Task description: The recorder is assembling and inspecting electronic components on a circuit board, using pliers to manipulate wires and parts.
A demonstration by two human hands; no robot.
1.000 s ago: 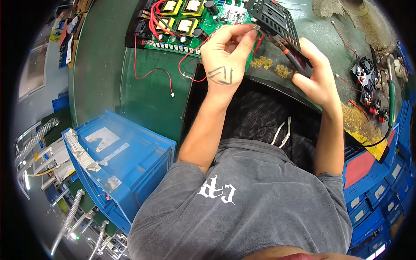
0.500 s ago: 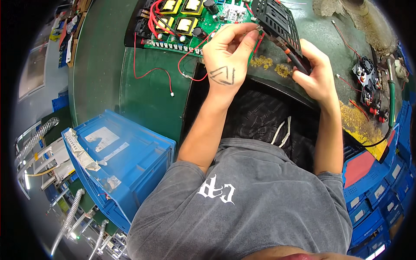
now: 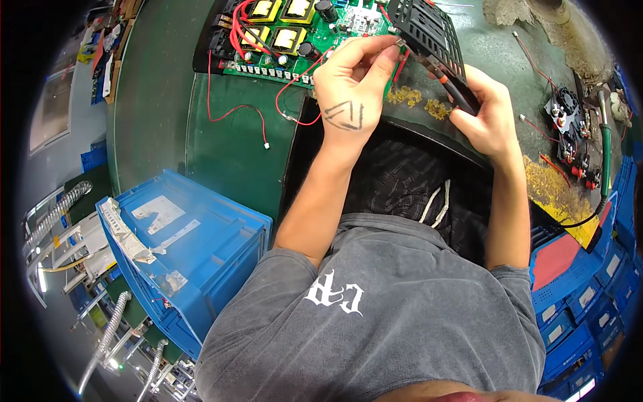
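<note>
A red wire end is still pinched by the left hand beside the green circuit board. The black-handled pliers stay gripped by the right hand, shifted slightly nearer that board.

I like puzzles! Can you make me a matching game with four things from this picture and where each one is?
Things:
1. blue crate
2. green circuit board
3. black vented grille
4. pliers

Places:
A. in the right hand
B. at the top of the green bench, with red wires on it
C. low on the left, beside the bench
D. just above both hands, near the left hand fingertips

Pairs: 1-C, 2-B, 3-D, 4-A
</note>
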